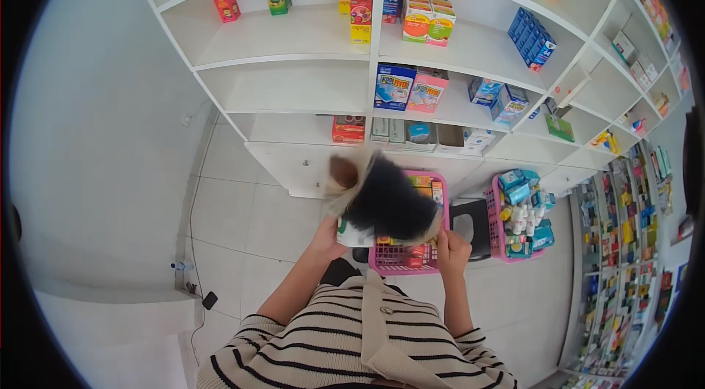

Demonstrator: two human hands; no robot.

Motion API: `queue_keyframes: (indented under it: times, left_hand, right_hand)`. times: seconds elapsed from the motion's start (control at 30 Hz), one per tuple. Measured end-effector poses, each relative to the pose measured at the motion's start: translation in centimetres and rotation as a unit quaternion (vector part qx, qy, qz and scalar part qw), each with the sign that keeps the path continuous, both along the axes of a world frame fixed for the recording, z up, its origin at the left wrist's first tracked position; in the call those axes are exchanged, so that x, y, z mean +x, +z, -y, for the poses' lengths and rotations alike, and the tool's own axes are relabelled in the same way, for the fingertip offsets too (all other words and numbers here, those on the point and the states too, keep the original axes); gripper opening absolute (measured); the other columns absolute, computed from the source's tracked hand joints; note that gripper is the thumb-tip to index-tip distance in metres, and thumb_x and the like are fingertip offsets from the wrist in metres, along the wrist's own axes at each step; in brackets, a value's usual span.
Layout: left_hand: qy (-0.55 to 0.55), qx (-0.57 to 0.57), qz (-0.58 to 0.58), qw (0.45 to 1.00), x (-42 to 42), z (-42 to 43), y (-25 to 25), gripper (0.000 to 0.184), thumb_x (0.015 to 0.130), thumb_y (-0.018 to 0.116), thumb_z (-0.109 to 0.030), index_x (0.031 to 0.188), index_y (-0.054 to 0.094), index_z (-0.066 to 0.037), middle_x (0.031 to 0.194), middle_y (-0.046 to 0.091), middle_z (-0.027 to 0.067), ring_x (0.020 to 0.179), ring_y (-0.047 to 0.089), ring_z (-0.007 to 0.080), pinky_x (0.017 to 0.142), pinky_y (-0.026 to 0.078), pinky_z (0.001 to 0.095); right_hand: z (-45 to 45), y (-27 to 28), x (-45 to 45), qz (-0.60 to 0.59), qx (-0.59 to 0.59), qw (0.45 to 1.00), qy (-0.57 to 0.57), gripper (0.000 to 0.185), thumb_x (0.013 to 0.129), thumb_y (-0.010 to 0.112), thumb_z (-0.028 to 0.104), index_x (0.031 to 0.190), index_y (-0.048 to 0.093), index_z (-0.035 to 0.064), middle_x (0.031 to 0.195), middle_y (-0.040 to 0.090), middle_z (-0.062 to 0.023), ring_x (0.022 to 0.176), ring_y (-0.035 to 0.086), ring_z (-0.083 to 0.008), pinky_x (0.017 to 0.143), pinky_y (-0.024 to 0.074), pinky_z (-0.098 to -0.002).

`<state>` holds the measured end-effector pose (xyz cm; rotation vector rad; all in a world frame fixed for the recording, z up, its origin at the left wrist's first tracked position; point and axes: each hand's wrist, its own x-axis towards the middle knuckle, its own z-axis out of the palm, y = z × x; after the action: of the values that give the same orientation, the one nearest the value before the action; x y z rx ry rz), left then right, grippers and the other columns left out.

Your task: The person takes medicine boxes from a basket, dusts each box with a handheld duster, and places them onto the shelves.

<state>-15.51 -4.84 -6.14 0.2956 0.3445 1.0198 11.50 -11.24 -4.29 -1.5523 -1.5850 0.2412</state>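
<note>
My right hand [454, 249] is closed round the near end of a feather duster [393, 198], which is blurred by motion. Its bushy body is black, with cream and brown feathers towards the far left end. In my left hand [327, 238] is a white box [355, 235] with a green mark, partly covered by the duster. Below and behind the duster stands a pink basket [393, 265] holding several small medicine boxes, some orange and red. The duster hides part of that basket.
White shelves [286, 36] rise ahead with several medicine boxes, including blue and pink KoolFever packs [394, 88]. A second pink basket [497, 231] of bottles and packs stands right, beside a dark chair [474, 227]. Stocked racks [617, 271] line the far right. A cable [192, 220] runs along the left floor.
</note>
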Motion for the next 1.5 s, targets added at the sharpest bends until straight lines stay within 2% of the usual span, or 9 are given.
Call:
queue_keyframes:
  times: [0.3,0.37,0.5,0.63,0.83,1.03,1.1,1.37,1.5]
  left_hand:
    - [-0.019,0.09,-0.178,0.98,-1.6,1.2,0.6,0.05,0.081,0.067,-0.013,0.125,0.049,0.002,0.119,0.059,0.0162,0.108,0.059,0.0232,0.09,0.049,0.0351]
    - [0.148,0.455,-0.525,0.704,-1.5,0.0,2.7,0.061,0.071,0.078,-0.015,0.123,0.051,0.004,0.11,0.06,0.0161,0.102,0.059,0.0218,0.084,0.05,0.0348]
    - [0.213,0.502,-0.612,0.573,-2.8,-0.9,6.1,0.06,0.058,0.083,-0.018,0.111,0.061,-0.002,0.093,0.056,0.0104,0.086,0.058,0.026,0.079,0.049,0.0331]
    - [0.234,0.49,-0.637,0.547,-6.1,-2.5,6.0,0.058,0.057,0.082,-0.015,0.11,0.06,-0.001,0.1,0.061,0.0112,0.089,0.06,0.0242,0.076,0.049,0.0329]
    - [0.213,0.391,-0.491,0.749,-12.3,-6.1,8.0,0.067,0.068,0.077,-0.003,0.128,0.047,0.003,0.114,0.058,0.0075,0.103,0.056,0.0147,0.088,0.045,0.0288]
    - [0.499,0.447,-0.409,0.62,-18.4,-17.5,21.2,0.062,0.07,0.079,-0.012,0.122,0.049,0.002,0.102,0.056,0.0106,0.096,0.056,0.0193,0.083,0.045,0.0304]
    - [0.622,0.453,-0.466,0.438,-20.6,-22.4,25.5,0.059,0.072,0.078,-0.014,0.121,0.05,0.002,0.098,0.054,0.011,0.093,0.053,0.0231,0.08,0.044,0.0328]
    - [0.533,0.508,-0.487,0.47,-24.3,-38.1,37.6,0.059,0.074,0.076,-0.021,0.12,0.047,0.001,0.104,0.058,0.0205,0.091,0.058,0.0345,0.078,0.046,0.0399]
    - [0.503,0.534,-0.562,0.383,-22.3,-43.5,39.4,0.075,0.075,0.073,-0.019,0.133,0.03,-0.003,0.11,0.058,0.0243,0.095,0.059,0.0409,0.082,0.048,0.0454]
  right_hand:
    - [0.8,0.0,0.0,-0.099,-0.066,0.992,-0.047,0.035,0.089,0.06,0.022,0.064,0.057,-0.0024,0.053,0.049,-0.0171,0.043,0.047,-0.029,0.045,0.035,-0.0382]
    - [0.3,1.1,0.3,-0.077,-0.078,0.994,-0.02,0.035,0.09,0.059,0.022,0.065,0.058,-0.003,0.052,0.049,-0.0172,0.043,0.047,-0.0277,0.045,0.0347,-0.0378]
    - [-0.7,3.5,-1.6,-0.044,-0.042,0.995,-0.078,0.037,0.091,0.058,0.022,0.065,0.057,-0.0044,0.051,0.048,-0.0167,0.042,0.045,-0.0242,0.045,0.034,-0.0366]
    - [-1.7,0.8,-3.7,-0.135,-0.073,0.988,0.002,0.037,0.092,0.057,0.021,0.066,0.056,-0.0052,0.051,0.048,-0.0146,0.043,0.045,-0.0174,0.046,0.0337,-0.0353]
    - [-4.0,-0.5,-10.0,-0.114,-0.082,0.987,-0.078,0.038,0.093,0.055,0.021,0.07,0.06,-0.0083,0.057,0.055,-0.0216,0.048,0.052,-0.0212,0.049,0.0381,-0.0393]
    - [-6.0,-0.2,-15.2,-0.164,-0.084,0.978,-0.101,0.043,0.094,0.055,0.025,0.069,0.058,-0.0098,0.051,0.05,-0.0183,0.049,0.05,-0.0163,0.049,0.0372,-0.0373]
    - [-6.7,-1.0,-16.5,-0.14,-0.107,0.976,-0.131,0.046,0.095,0.055,0.027,0.068,0.056,-0.0104,0.049,0.047,-0.0143,0.05,0.049,-0.0132,0.048,0.0367,-0.0361]
    - [-9.9,-2.3,-21.6,-0.166,-0.087,0.967,-0.172,0.044,0.096,0.053,0.027,0.071,0.066,-0.0069,0.046,0.05,-0.0074,0.044,0.046,-0.0102,0.045,0.0365,-0.0318]
    - [-10.4,-2.1,-24.3,-0.194,-0.131,0.951,-0.202,0.048,0.096,0.052,0.031,0.067,0.067,-0.0051,0.046,0.053,-0.0083,0.043,0.049,-0.0131,0.045,0.0372,-0.0323]
